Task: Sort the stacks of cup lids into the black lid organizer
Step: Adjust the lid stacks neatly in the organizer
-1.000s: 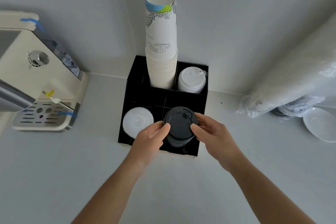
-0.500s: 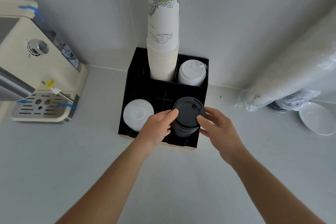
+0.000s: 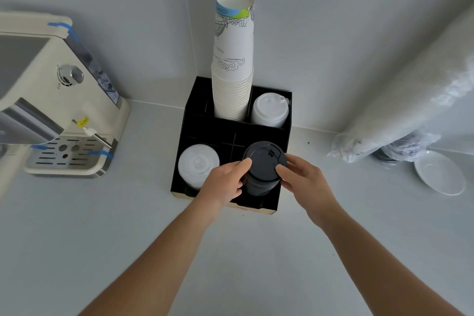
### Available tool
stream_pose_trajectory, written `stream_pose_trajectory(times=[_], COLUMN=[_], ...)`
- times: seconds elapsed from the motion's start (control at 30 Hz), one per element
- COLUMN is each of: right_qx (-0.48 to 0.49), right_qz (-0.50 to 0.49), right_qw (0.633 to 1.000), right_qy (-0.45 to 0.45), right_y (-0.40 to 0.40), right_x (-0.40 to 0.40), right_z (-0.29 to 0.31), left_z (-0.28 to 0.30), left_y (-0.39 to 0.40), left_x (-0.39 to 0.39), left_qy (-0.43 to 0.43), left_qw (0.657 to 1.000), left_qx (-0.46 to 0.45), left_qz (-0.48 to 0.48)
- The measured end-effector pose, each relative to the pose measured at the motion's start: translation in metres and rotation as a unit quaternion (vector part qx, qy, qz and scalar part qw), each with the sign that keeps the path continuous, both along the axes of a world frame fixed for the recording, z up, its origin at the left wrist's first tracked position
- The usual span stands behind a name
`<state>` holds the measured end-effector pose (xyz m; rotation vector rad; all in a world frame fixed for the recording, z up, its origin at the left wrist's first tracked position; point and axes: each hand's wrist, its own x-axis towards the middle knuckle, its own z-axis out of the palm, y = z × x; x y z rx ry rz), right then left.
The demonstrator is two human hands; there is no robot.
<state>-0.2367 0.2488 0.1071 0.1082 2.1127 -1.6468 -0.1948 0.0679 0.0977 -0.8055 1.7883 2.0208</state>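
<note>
On the pale tabletop by the tiled wall, left hand [image 3: 225,182] and right hand [image 3: 302,182] pinch the black lid stack [image 3: 263,169] in the black lid organizer [image 3: 189,110]'s near-right compartment; lower it straight, releasing evenly.

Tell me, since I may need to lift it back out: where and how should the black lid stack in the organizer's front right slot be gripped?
Grip the black lid stack around its top rim, from above, on its left and right sides, probably best. It stands upright above the organizer walls, which cover its lower part. The left hand and right hand hold it there.
</note>
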Motion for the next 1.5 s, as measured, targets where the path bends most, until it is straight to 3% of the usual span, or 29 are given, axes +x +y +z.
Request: stream_pose_trajectory(times=[0.5,0.8,1.0,1.2,1.37,1.5], right_qx=[0.023,0.084,0.001,0.021,0.042,0.053], right_qz=[0.018,-0.041,-0.092,0.003,0.024,0.019], right_qw=[1.000,0.994,0.989,0.999,0.997,0.997], right_qy=[-0.004,0.052,0.117,0.033,-0.053,-0.056], right_y=[-0.007,-0.004,-0.014,-0.058,-0.092,-0.112], right_x=[-0.001,0.020,0.061,0.087,0.080,0.065], right_z=[0.016,0.048,0.061,0.021,-0.008,-0.015], left_z=[0.008,0.016,0.011,-0.004,-0.022,-0.028], left_y=[0.013,0.000,-0.037,-0.079,-0.103,-0.110], left_x=[0.003,0.028,0.068,0.088,0.085,0.068], left_qy=[-0.031,0.036,0.062,0.048,0.028,0.024], left_qw=[0.998,0.999,0.994,0.982,0.976,0.969], left_qx=[0.010,-0.003,-0.053,-0.099,-0.147,-0.198], left_qz=[0.046,0.036,0.072,0.153,0.156,0.147])
